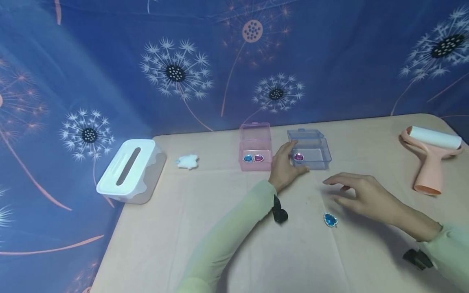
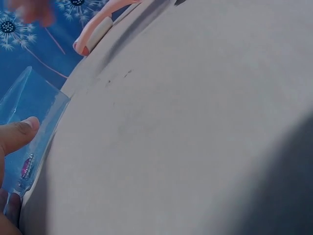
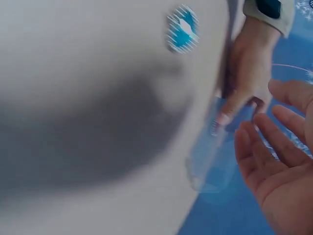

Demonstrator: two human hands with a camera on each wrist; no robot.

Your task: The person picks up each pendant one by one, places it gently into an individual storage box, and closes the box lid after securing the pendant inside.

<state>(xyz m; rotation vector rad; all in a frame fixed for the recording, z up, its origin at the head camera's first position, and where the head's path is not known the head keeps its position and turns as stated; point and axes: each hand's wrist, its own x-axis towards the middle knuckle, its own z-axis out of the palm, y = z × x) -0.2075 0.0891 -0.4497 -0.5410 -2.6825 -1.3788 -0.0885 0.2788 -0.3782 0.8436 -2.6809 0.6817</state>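
Note:
My left hand (image 1: 285,169) holds the left side of a clear blue plastic box (image 1: 321,163), its thumb at the near wall. The box's lid is up, and a pink heart-shaped gem (image 1: 298,156) with a beaded rim lies inside at the left. To the right, my right hand (image 1: 366,199) hovers over the table with spread, slightly bent fingers and an empty palm in the right wrist view. A blue heart-shaped gem (image 1: 330,220) rests on the table just below it. Left of the left hand stands an open clear pink box (image 1: 255,144) containing a blue gem (image 1: 248,158) and a pink gem (image 1: 259,158).
A white-lidded tissue box (image 1: 146,179) stands at the table's left edge, with a small white animal-shaped object (image 1: 187,161) beside it. At the far right lies a pink-handled lint roller (image 1: 428,162). Blue dandelion-print cloth (image 1: 220,53) hangs behind the table (image 1: 176,228).

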